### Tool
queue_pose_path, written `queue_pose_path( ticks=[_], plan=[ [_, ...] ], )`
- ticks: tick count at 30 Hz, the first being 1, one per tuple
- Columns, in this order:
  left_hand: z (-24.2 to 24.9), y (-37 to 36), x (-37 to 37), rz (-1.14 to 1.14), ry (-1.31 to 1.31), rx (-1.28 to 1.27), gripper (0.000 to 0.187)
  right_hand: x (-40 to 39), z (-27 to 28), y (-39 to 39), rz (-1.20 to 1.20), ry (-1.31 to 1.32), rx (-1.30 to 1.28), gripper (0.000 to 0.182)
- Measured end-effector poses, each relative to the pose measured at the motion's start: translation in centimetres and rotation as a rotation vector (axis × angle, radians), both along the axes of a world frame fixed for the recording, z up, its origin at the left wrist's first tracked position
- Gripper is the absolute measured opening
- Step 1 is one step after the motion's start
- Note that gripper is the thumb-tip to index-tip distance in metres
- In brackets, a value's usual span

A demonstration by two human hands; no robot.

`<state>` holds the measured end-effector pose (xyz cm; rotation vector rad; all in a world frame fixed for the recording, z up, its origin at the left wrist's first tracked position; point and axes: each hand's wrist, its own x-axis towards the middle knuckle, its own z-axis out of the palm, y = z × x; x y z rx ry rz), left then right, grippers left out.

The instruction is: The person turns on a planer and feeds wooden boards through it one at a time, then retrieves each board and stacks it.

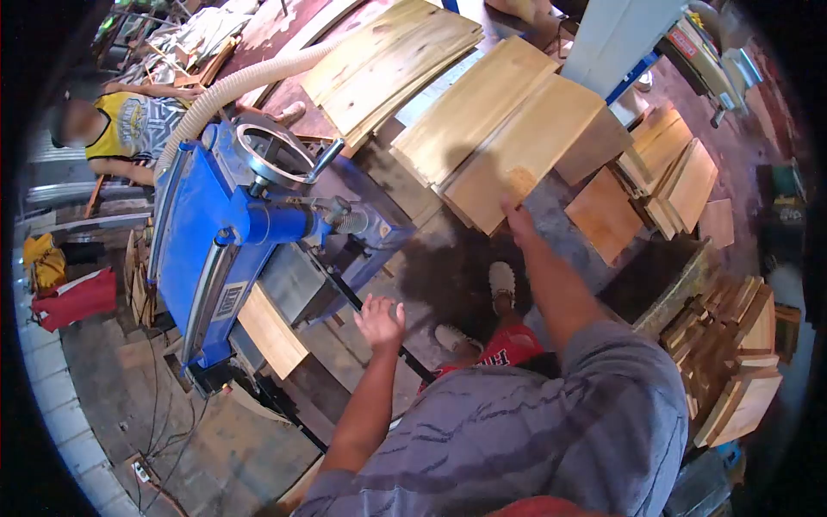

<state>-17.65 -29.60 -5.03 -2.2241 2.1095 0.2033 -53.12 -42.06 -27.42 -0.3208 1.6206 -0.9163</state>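
Note:
My right hand pinches the near corner of a wide wooden board on top of a stack; my thumb shows, while the fingers beneath are hidden. My left hand is open with spread fingers, beside a dark bar on the blue planer, and nothing is in it. Out of the planer's near side sticks a pale wooden board. A metal handwheel tops the machine. Left of my right hand's board lies another stack of boards.
A ribbed hose curves from the planer past a seated person in a yellow and grey top. More boards are stacked at the back. Cut wood pieces stand at right, others nearer me. Cables cross the floor.

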Motion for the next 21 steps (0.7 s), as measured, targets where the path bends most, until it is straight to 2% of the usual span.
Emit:
queue_pose_path(
  ticks=[2, 3, 6, 8, 12, 14, 15, 17, 20, 21],
  plan=[
    [-0.2, 0.3, 0.1, -0.015, 0.014, -0.032, 0.023, 0.2, 2.6, 0.6, -0.081, -0.076, -0.067, 0.054],
    [-0.2, 0.2, 0.2, -0.027, 0.021, -0.06, 0.022, 0.5, 2.1, 0.7, -0.091, -0.077, -0.07, 0.054],
    [0.2, 0.2, 0.1, -0.049, 0.025, -0.091, 0.022, 1.4, -0.6, 0.6, -0.129, -0.048, 0.066, 0.045],
    [0.0, 0.3, 0.2, -0.051, 0.038, -0.103, 0.022, 3.0, -0.8, -0.3, -0.101, 0.124, 0.285, 0.04],
    [0.4, 0.2, 0.1, -0.05, 0.065, -0.133, 0.021, 5.0, -5.6, -0.6, -0.202, 0.229, 0.193, 0.042],
    [0.8, 0.1, -0.1, -0.033, 0.061, -0.111, 0.02, 4.9, -7.0, -1.3, -0.387, 0.277, 0.123, 0.042],
    [0.8, 0.1, -0.3, -0.022, 0.059, -0.094, 0.02, 4.6, -6.5, -1.9, -0.378, 0.279, 0.123, 0.042],
    [0.7, 0.1, -0.3, -0.019, 0.055, -0.1, 0.02, 4.0, -4.5, -3.2, -0.33, 0.285, 0.358, 0.042],
    [1.1, -0.1, -0.5, -0.01, 0.062, -0.082, 0.019, 4.7, -11.2, -4.2, -0.454, 0.226, 0.279, 0.048],
    [1.3, 0.0, -0.5, 0.003, 0.075, -0.065, 0.019, 5.0, -7.2, -4.5, -0.394, 0.212, 0.311, 0.05]
  ],
)
